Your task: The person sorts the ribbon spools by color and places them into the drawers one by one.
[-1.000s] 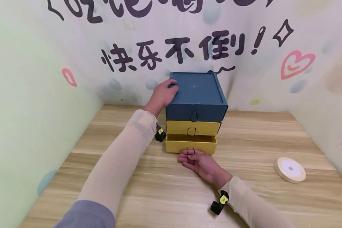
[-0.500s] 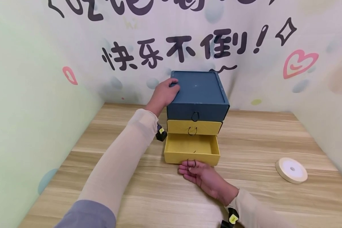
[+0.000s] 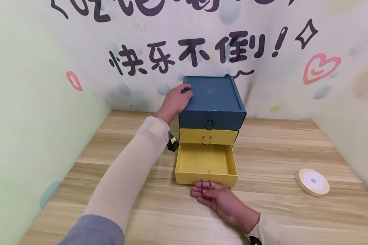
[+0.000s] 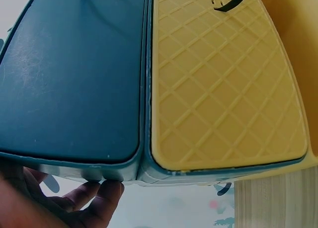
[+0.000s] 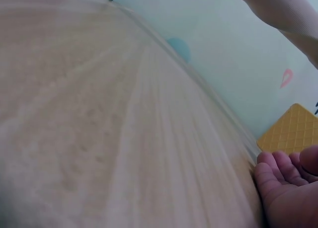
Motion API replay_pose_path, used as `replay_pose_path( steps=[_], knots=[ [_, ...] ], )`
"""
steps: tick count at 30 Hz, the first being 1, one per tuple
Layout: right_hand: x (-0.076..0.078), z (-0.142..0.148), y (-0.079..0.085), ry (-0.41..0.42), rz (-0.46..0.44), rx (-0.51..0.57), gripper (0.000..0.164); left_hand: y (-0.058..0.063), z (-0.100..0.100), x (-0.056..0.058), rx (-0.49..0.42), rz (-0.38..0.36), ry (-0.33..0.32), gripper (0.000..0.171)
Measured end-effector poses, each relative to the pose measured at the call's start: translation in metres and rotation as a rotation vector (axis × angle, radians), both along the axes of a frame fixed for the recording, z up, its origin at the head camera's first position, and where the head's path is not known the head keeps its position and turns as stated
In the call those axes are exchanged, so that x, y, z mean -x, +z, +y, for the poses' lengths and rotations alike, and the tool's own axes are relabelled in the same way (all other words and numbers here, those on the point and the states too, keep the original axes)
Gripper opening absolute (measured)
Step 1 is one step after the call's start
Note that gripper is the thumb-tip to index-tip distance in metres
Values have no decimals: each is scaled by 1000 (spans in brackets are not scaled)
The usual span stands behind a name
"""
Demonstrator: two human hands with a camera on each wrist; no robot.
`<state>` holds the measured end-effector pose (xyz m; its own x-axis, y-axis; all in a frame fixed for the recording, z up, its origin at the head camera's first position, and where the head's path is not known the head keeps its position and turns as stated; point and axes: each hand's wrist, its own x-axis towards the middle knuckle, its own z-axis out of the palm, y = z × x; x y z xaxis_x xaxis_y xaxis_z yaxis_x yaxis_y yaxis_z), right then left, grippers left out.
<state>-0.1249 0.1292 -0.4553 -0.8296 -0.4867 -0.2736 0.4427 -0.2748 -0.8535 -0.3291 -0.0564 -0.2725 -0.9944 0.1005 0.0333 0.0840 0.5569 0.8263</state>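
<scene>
A drawer cabinet (image 3: pixel 213 93) with a dark blue top drawer and yellow drawers under it stands on the table. My left hand (image 3: pixel 175 101) holds its upper left edge; in the left wrist view, fingertips (image 4: pixel 108 195) touch the blue side. The bottom yellow drawer (image 3: pixel 184 178) is pulled well out, its inside bare but for a small dark mark near the front. My right hand (image 3: pixel 222 202) is palm up below its front, fingers curled through the thin black ring handle (image 3: pixel 201 184). In the right wrist view, these fingers (image 5: pixel 283 167) lie before yellow latticed plastic (image 5: pixel 295 131).
A roll of cream ribbon (image 3: pixel 312 182) lies flat on the wood-grain table (image 3: pixel 159 217) at the right. The middle yellow drawer (image 3: pixel 190 136) is closed, with its own ring handle. Printed wall sheets stand behind and at both sides.
The bottom drawer has slid out towards me, from partly out to far out. My right hand has moved back with its handle. The left hand has stayed on the cabinet.
</scene>
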Motion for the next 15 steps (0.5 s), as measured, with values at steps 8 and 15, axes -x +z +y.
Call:
replay_pose_path(
  steps=[8, 15],
  knots=[
    [-13, 0, 1, -2, 4, -2, 41, -1, 0, 1, 10, 8, -3, 46],
    [-23, 1, -2, 15, 13, 16, 42, -1, 0, 1, 17, 14, -2, 46]
  ],
)
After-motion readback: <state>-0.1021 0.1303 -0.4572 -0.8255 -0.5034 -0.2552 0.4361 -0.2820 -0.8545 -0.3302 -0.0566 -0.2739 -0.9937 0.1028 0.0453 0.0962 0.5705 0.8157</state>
